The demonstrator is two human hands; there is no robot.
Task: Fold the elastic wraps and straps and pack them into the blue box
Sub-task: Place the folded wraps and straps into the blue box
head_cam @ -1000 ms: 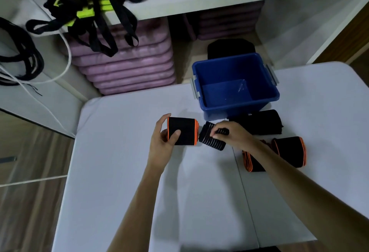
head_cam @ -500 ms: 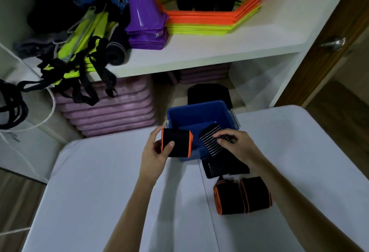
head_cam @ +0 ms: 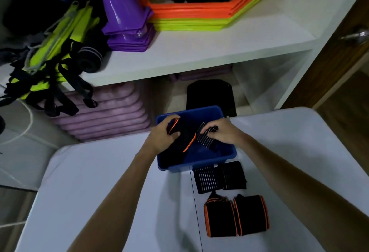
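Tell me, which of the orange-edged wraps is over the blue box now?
The orange-edged wrap gripped by the left hand, over the blue box; the other two lie on the white table.

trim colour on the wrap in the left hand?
Orange edging on the black wrap, clearest in the head view.

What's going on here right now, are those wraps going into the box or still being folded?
They are going in. The left hand grips a folded black wrap with orange edging, and the right hand holds a black ribbed strap, both over the open blue box on the white table. Still waiting on the table beside the box: a ribbed strap pile and two orange-edged rolled wraps.
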